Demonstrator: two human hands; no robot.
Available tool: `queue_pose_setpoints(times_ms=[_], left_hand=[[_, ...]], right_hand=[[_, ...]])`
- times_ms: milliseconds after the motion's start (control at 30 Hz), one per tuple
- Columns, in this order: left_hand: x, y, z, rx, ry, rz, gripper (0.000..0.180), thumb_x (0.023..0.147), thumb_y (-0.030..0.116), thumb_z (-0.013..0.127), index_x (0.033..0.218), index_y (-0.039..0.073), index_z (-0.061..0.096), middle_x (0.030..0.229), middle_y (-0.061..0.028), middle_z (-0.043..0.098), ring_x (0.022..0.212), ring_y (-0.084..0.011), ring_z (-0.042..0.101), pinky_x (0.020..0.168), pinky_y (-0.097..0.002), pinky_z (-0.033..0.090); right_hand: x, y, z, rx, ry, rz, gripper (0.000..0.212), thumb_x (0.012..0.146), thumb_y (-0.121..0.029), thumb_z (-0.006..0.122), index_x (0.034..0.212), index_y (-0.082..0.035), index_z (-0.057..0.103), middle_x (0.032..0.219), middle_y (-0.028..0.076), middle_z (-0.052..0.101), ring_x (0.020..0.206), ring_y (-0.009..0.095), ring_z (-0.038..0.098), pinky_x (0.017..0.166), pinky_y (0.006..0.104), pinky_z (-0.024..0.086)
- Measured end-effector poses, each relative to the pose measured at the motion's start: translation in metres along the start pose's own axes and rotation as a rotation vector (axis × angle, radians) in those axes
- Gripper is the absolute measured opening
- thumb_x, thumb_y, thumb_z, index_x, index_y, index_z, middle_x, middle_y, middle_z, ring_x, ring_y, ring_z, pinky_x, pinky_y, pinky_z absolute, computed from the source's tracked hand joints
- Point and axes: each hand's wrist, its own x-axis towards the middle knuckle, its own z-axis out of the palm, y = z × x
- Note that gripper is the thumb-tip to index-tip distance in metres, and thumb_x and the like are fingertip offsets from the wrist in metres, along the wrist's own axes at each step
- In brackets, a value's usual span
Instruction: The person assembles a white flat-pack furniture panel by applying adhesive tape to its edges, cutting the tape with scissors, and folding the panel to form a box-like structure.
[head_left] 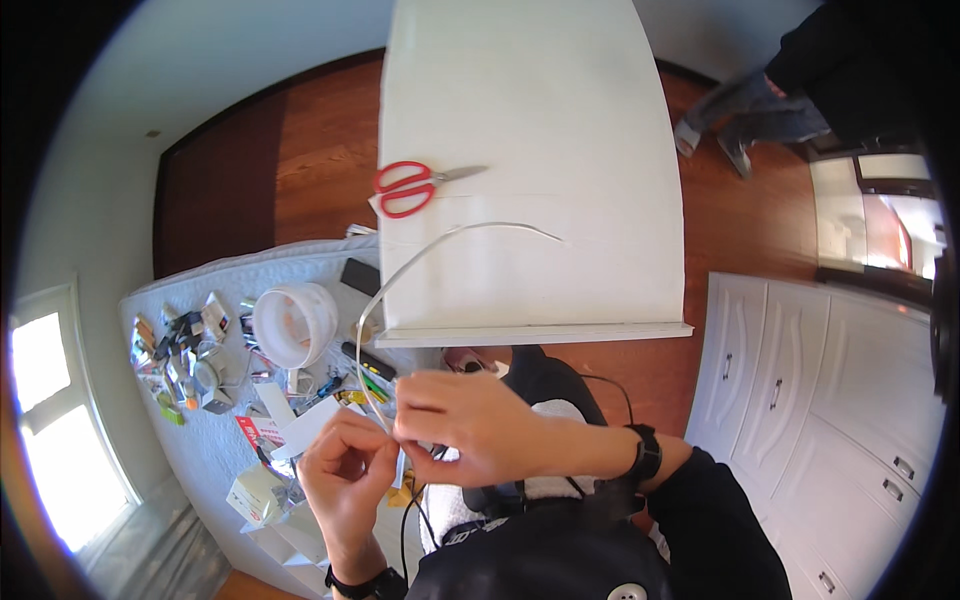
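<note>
A thin silvery-white strand (405, 268), like a cable or stiff cord, arcs from my hands up over the white tabletop (560, 130); its far tip rests on or hangs just above the top, I cannot tell which. My left hand (348, 462) is closed in a pinch on the strand's near end. Right beside it, my right hand (465, 420) is closed with fingertips on the same end, the two hands touching. Their fingers hide the exact end. Red-handled scissors (408, 190) lie at the tabletop's left edge, blades pointing right.
Left of the table, a bed-like surface (215, 470) carries a white bucket (293, 325), a small box (257, 496), pens, tools and other clutter. White cabinets (770, 390) stand at right. Another person's legs (755, 110) show at the far right on the wooden floor (715, 220).
</note>
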Motion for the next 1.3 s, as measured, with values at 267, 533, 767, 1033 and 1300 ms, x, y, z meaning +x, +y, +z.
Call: queue_pose_setpoints(times_ms=[267, 533, 767, 1033, 1300], left_hand=[[0.026, -0.038, 0.022, -0.311, -0.234, -0.495, 0.009, 0.075, -0.002, 0.073, 0.077, -0.005, 0.064, 0.087, -0.0094, 0.063, 0.077, -0.0147, 0.059, 0.069, -0.0259, 0.045], [0.034, -0.026, 0.049, -0.238, -0.241, -0.484, 0.008, 0.076, -0.009, 0.072, 0.081, -0.005, 0.068, 0.091, -0.0111, 0.066, 0.08, -0.0169, 0.063, 0.074, -0.0281, 0.05], [0.024, -0.022, 0.05, 0.12, -0.373, -0.374, 0.015, 0.083, -0.01, 0.067, 0.097, -0.005, 0.073, 0.094, -0.0108, 0.068, 0.076, -0.0144, 0.065, 0.065, -0.0238, 0.05], [0.015, -0.015, 0.049, 0.615, 0.046, 0.119, 0.041, 0.075, -0.012, 0.07, 0.114, 0.003, 0.07, 0.112, -0.0113, 0.067, 0.094, -0.0181, 0.065, 0.076, -0.0288, 0.053], [0.025, -0.02, 0.048, 0.549, -0.276, 0.224, 0.026, 0.077, -0.006, 0.072, 0.102, 0.002, 0.07, 0.092, -0.0109, 0.07, 0.081, -0.0223, 0.066, 0.068, -0.0337, 0.051]], right_hand=[[-0.043, 0.045, -0.022, 0.468, -0.028, 0.352, 0.013, 0.077, 0.001, 0.068, 0.08, -0.005, 0.058, 0.079, 0.004, 0.051, 0.063, 0.018, 0.06, 0.055, 0.0294, 0.046], [-0.045, 0.057, -0.045, 0.585, -0.073, 0.43, 0.019, 0.081, -0.006, 0.072, 0.079, -0.004, 0.053, 0.077, 0.005, 0.05, 0.059, 0.019, 0.052, 0.054, 0.0295, 0.043], [-0.055, 0.055, -0.048, 0.58, -0.218, 0.685, 0.029, 0.088, -0.012, 0.073, 0.08, -0.004, 0.047, 0.068, 0.003, 0.05, 0.058, 0.013, 0.049, 0.054, 0.0274, 0.045], [-0.052, 0.048, -0.06, 1.014, -0.168, 0.887, 0.01, 0.094, -0.009, 0.063, 0.094, -0.006, 0.053, 0.081, 0.0, 0.06, 0.068, 0.007, 0.064, 0.058, 0.0251, 0.048], [-0.073, 0.055, -0.075, 1.9, -0.112, 1.116, 0.036, 0.105, -0.03, 0.047, 0.124, -0.002, 0.059, 0.083, 0.001, 0.054, 0.074, 0.01, 0.052, 0.065, 0.0246, 0.05]])
